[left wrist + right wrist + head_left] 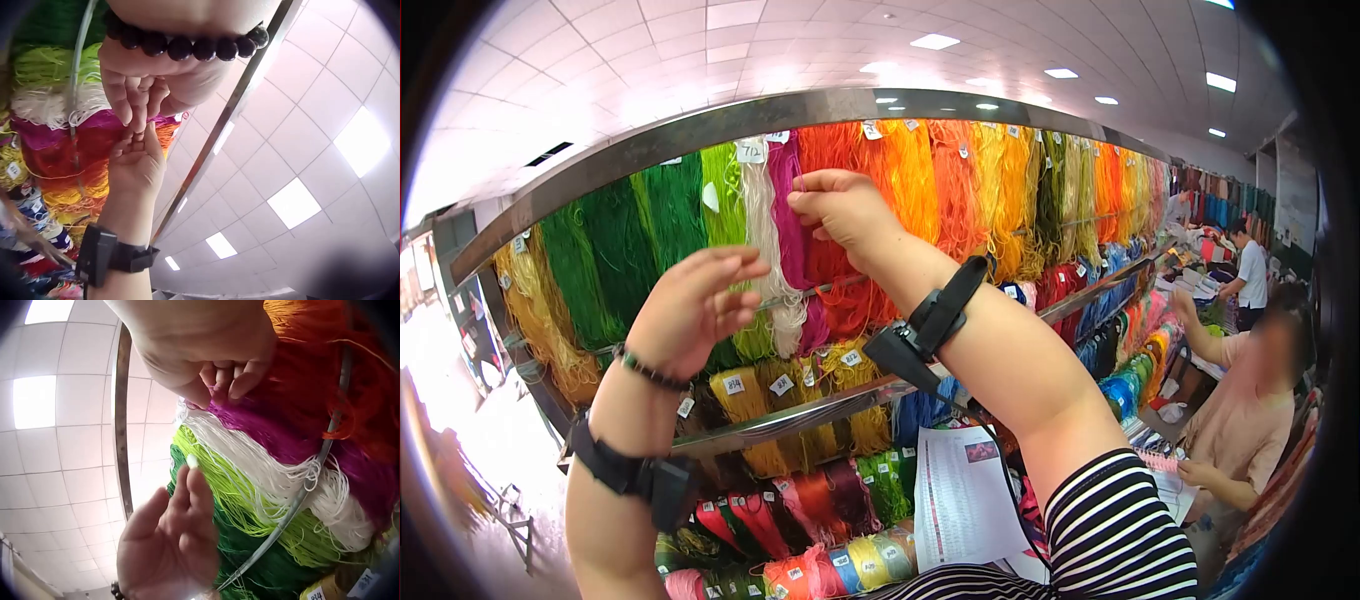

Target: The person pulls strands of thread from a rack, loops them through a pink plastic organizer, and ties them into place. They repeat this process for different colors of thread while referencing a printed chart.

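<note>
My right hand (pixel 845 215) is raised in front of the hanging skeins, thumb and fingertips pinching at the top of a magenta thread skein (pixel 256 428). Magenta strands show right at those fingertips in the right wrist view. Beside it hangs a white skein (pixel 762 225) with a paper tag (pixel 751 150) marked 712. My left hand (pixel 700 305), a dark bead bracelet (pixel 180 48) at its wrist, is held up before the lime green skein (pixel 722 190). Its fingers are loosely bent and hold nothing, pointing toward the right hand.
Green skeins (pixel 600 265) hang to the left, red and orange ones (pixel 912 180) to the right, under a metal rail (pixel 700 130). A lower rail (pixel 800 415) crosses below. A printed sheet (pixel 965 495) lies over the lower skeins. At right stands another person (pixel 1245 400) with a pink notebook (pixel 1157 461).
</note>
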The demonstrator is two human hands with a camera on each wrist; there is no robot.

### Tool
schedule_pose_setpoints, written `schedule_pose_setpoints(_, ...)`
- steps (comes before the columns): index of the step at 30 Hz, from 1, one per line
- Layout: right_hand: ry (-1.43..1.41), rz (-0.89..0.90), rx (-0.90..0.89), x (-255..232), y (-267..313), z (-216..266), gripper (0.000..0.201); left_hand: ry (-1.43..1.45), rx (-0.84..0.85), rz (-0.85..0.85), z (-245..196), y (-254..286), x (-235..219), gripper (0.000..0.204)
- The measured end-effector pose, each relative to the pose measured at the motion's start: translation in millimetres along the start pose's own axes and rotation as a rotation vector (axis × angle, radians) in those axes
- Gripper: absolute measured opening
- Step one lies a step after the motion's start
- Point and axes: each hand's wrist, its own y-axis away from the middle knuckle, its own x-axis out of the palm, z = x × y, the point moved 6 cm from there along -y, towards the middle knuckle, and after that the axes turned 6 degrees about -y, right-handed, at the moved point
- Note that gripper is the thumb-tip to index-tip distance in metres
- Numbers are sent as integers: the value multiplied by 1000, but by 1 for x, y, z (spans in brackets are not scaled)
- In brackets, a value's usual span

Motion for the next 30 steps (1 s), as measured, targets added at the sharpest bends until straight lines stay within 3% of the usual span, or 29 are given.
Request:
schedule_pose_setpoints(3,171,-52,-139,0,-10,-4,29,29,55,-15,-4,-41,3,27)
schedule_pose_setpoints(8,11,-66,-45,-3,-7,-8,17,28,127,-62,-8,-70,10,25)
schedule_pose_setpoints(13,-197,-33,-14,-5,8,-1,9,-74,177,-175,-7,-79,21,21)
schedule_pose_setpoints(19,-117,40,10,-5,8,-2,11,-150,165,-172,-10,-91,26,20)
schedule_pose_setpoints(30,-190,-13,2,-4,11,0,12,-104,172,-184,-7,-92,28,13)
